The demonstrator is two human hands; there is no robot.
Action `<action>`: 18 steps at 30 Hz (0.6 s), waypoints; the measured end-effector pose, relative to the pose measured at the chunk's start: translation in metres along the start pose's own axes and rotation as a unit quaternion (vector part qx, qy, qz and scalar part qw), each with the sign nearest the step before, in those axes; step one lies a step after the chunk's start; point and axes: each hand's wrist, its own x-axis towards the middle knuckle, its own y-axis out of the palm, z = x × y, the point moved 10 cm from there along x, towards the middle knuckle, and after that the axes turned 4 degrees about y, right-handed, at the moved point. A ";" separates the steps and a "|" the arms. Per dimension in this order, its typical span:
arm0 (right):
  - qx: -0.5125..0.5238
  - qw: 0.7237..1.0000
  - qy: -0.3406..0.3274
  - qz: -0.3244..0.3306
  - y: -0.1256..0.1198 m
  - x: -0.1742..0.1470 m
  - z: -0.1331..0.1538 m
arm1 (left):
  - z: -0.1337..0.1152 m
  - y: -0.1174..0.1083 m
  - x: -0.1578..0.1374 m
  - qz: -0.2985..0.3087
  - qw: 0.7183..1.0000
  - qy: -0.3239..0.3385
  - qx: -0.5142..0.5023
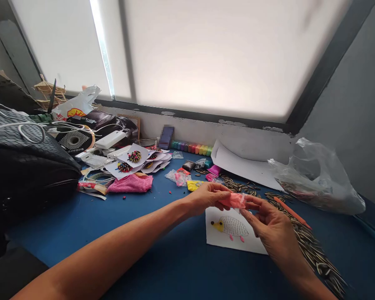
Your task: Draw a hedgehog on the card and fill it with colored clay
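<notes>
My left hand [208, 196] and my right hand [270, 218] both grip a small coral-pink packet of modelling clay [236, 200] in clear plastic, one at each end. My left fingers close on its left end. The right fingers and thumb pinch the plastic at the other end. Beneath the hands lies a white card [214, 237] with a drawn hedgehog [235, 225]. It has a yellow clay face, a dark nose and eye, and pink feet. My right hand covers the card's right side. Striped sunflower seeds [314, 250] spread to the right of that hand.
An orange pointed stick [292, 212] lies on the seeds. Behind are a yellow packet [194, 185], white paper [246, 166] and a clear plastic bag [325, 183]. On the left are a pink cloth [131, 183], decorated cards [134, 156] and a black bag [28, 166].
</notes>
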 end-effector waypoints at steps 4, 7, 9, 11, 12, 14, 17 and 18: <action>-0.023 1.000 -0.014 0.002 0.001 -0.005 0.007 | 0.001 -0.002 0.001 -0.010 1.000 0.013 -0.013; -0.036 0.999 -0.026 0.010 0.003 -0.005 0.010 | -0.001 -0.003 0.001 -0.020 0.999 0.026 -0.002; -0.042 0.999 -0.030 0.015 0.005 -0.005 0.010 | -0.002 -0.003 0.000 -0.033 0.999 0.031 0.012; -0.049 0.998 -0.031 0.017 0.007 -0.006 0.008 | -0.005 -0.003 0.000 -0.046 0.997 0.041 0.052; -0.052 0.998 -0.030 0.018 0.008 -0.006 0.006 | -0.006 -0.003 -0.001 -0.052 0.995 0.047 0.076; -0.057 0.998 -0.028 0.020 0.010 -0.006 0.003 | -0.009 -0.002 -0.001 -0.058 0.990 0.055 0.114; -0.063 0.998 -0.020 0.019 0.008 -0.005 -0.001 | -0.011 0.003 -0.002 -0.022 0.990 0.048 0.129; -0.065 0.998 -0.018 0.016 0.006 -0.004 -0.002 | -0.011 0.007 -0.002 0.008 0.991 0.043 0.129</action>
